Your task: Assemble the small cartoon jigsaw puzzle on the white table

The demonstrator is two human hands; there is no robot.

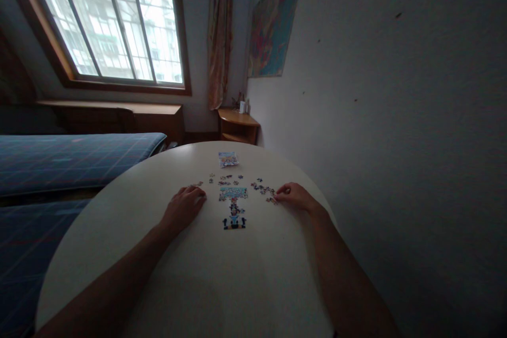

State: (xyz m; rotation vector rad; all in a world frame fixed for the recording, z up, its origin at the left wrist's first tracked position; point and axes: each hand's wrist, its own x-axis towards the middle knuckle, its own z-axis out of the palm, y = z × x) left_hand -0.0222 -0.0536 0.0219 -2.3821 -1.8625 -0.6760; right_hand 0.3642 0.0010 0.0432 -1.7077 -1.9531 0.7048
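Observation:
A partly joined jigsaw puzzle (233, 193) lies on the white round table (253, 274), with a wide top strip, a narrow middle and a dark bottom row. To its left, my left hand (185, 205) rests on the tabletop, fingers loosely bent and apart, holding nothing I can see. A few loose pieces (199, 184) lie just beyond its fingertips. On the right side, my right hand (296, 196) has thumb and fingers closed at the edge of a cluster of loose puzzle pieces (262, 188). The piece at its fingertips is small and partly hidden.
Several more loose pieces (227, 179) are scattered beyond the puzzle. Farther back lies a small picture packet (227, 159). The white wall (396, 158) rises close on the right. A bare blue mattress (79, 158) is on the left, and a wooden corner shelf (237, 117) stands behind the table.

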